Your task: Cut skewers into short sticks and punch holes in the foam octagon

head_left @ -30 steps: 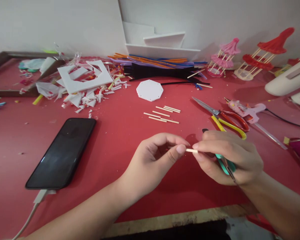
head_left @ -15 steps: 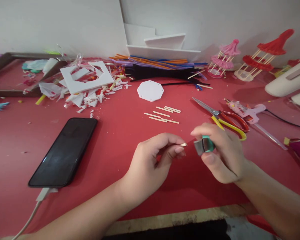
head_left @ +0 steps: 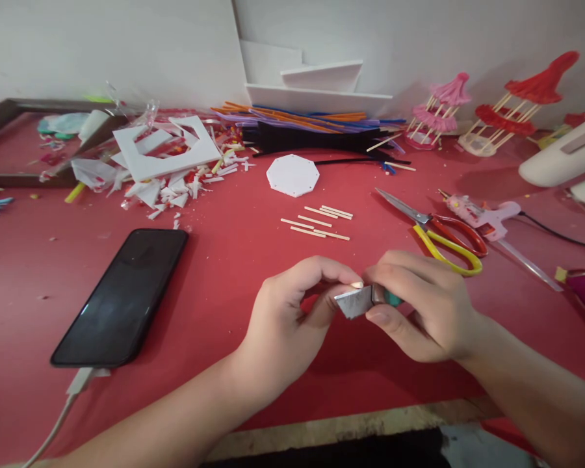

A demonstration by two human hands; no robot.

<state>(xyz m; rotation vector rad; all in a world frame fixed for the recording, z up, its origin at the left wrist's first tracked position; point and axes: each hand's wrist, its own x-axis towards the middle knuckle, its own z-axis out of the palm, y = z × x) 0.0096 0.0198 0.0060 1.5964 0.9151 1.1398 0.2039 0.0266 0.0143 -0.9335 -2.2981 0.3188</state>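
My left hand [head_left: 292,309] pinches a short wooden stick [head_left: 357,285], of which only the pale tip shows past the fingers. In my right hand [head_left: 422,309] is a cutter knife with a broad grey blade [head_left: 355,302] and a green part, mostly hidden by the palm. The blade lies against the stick's end, close to the left fingertips. Beyond the hands, several short wooden sticks [head_left: 314,221] lie loose on the red tabletop [head_left: 224,260]. Behind them rests a white octagonal foam board [head_left: 293,175] with small holes near its edge.
Scissors [head_left: 439,227] and a pink glue gun [head_left: 482,218] lie at right. A phone [head_left: 121,296] on a cable is at left. White scraps [head_left: 175,192], pipe cleaners [head_left: 316,123] and two small tiered models, pink [head_left: 436,117] and red [head_left: 521,110], stand at the back.
My right hand has moved left, bringing the knife blade up to the stick in my left hand. The blade now faces left with its flat side visible. The left hand has barely moved.
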